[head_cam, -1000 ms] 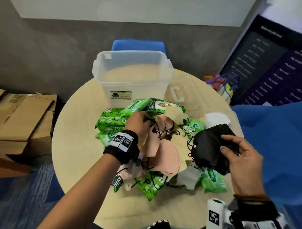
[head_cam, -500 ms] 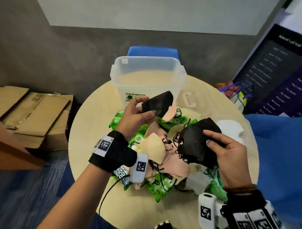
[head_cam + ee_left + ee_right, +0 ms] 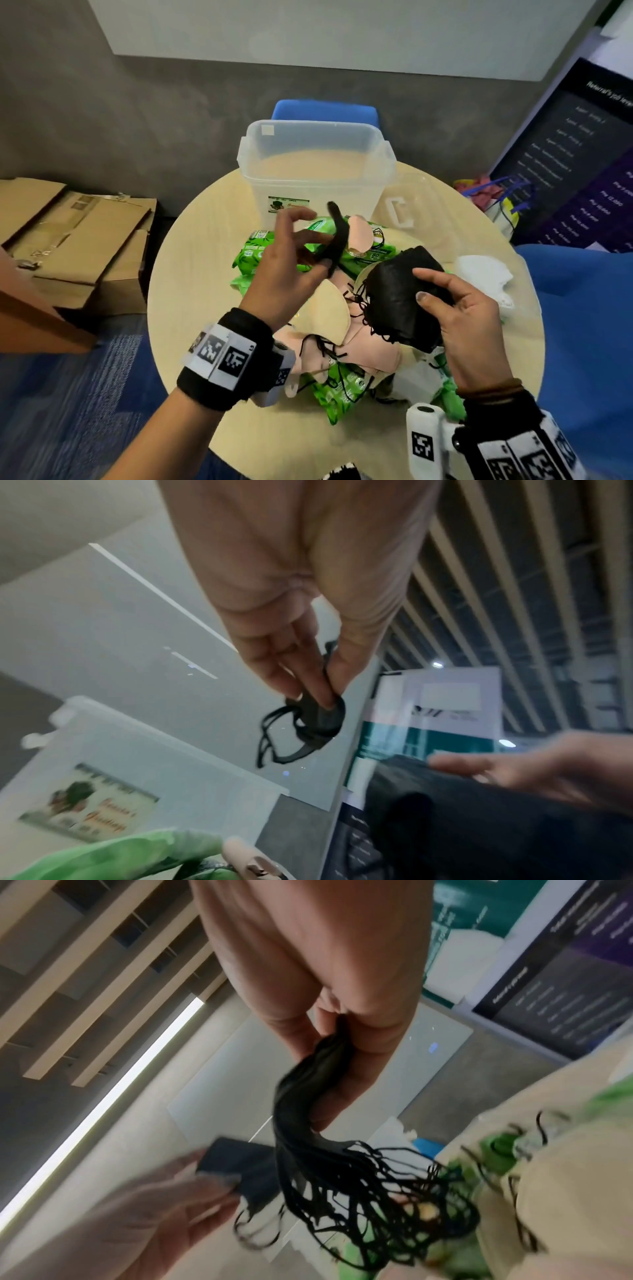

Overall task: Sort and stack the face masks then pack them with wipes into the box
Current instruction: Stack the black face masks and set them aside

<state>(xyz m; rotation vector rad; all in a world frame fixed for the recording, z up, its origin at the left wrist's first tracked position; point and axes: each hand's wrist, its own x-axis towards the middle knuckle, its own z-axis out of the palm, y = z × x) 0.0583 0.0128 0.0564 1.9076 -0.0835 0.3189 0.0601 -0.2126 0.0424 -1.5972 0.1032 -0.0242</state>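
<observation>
My left hand point(image 3: 301, 253) pinches a single black mask point(image 3: 334, 245) between thumb and fingers, held edge-on above the pile; the left wrist view shows the same black mask point(image 3: 320, 718) with its ear loops dangling. My right hand point(image 3: 455, 308) grips a stack of black masks point(image 3: 397, 294), their ear loops point(image 3: 369, 1191) hanging in a tangle. Below lie peach and beige masks point(image 3: 329, 315) mixed with green wipe packs point(image 3: 260, 253). The clear plastic box point(image 3: 315, 164) stands empty at the table's far side.
A white mask pile point(image 3: 486, 274) lies at the right of the round table point(image 3: 185, 274). The clear box lid point(image 3: 404, 205) lies beside the box. A blue chair point(image 3: 325, 109) stands behind; cardboard boxes point(image 3: 75, 233) sit on the floor at left.
My left hand drew one black mask out of the pile, lifted it and turned it edge-on, moving it nearer the stack in my right hand. The right hand kept its grip.
</observation>
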